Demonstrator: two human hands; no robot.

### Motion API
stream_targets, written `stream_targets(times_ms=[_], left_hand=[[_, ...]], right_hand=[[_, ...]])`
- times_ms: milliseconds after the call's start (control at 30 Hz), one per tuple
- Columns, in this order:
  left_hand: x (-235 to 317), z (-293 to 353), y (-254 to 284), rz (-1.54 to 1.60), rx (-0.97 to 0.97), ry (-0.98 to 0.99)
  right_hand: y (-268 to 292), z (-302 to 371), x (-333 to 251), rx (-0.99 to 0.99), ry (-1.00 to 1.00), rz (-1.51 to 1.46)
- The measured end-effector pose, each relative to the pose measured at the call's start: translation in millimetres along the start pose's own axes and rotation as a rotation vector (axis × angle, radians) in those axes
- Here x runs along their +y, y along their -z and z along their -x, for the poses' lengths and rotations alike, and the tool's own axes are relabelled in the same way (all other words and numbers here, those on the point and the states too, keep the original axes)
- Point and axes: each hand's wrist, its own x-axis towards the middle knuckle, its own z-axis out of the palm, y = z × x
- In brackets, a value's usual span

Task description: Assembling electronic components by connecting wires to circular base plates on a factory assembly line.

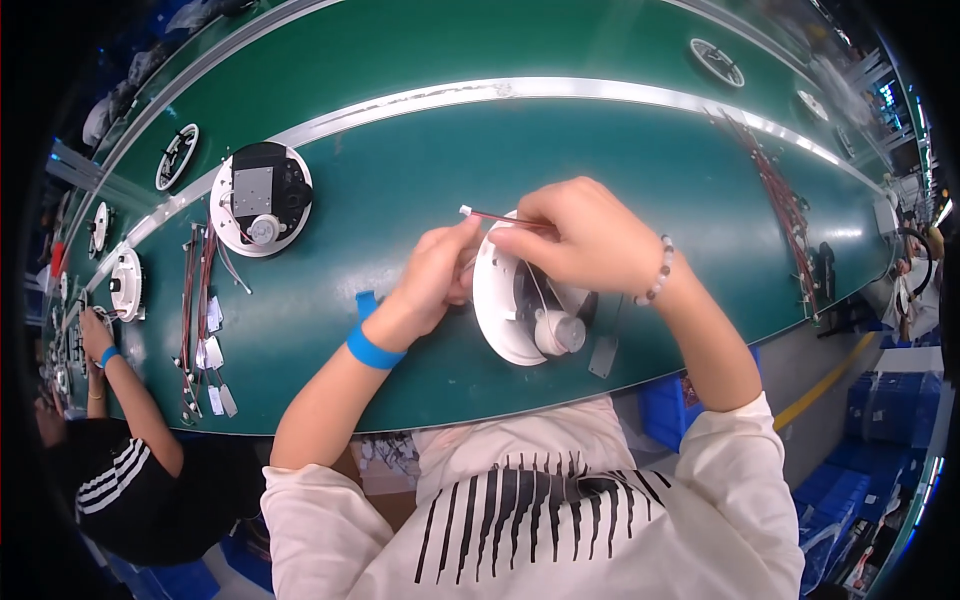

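My right hand (585, 235) pinches a thin red and dark wire (497, 217) that ends in a small white connector (466, 210). Below that hand, a white round housing (490, 315) stands tilted at the near part of the bench, with a silvery round motor (560, 333) and black parts on its inner side. My left hand (440, 268) is closed at the housing's left rim. Its thumb tip is close beside the connector, and whether they touch I cannot tell. The left fingers are partly hidden behind the thumb and rim.
Another white round housing (228, 230) with a motor lies at left, near bundled wires with metal plates (208, 352). More wires (780, 205) lie at right. Beyond a pale rail (420, 98), housings sit on a green surface. A co-worker's hand (97, 338) works at far left.
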Motion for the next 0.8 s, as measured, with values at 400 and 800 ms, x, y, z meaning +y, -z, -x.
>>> stream_targets(times_ms=[400,800], left_hand=[[-11.1,-7.4,-2.5,0.075,-0.077,0.088],[-12.7,-6.3,-0.7,0.023,-0.054,0.037]], right_hand=[[-4.0,13.2,8.5,0.244,0.164,-0.085],[21.5,24.3,-3.0,0.115,0.227,0.083]])
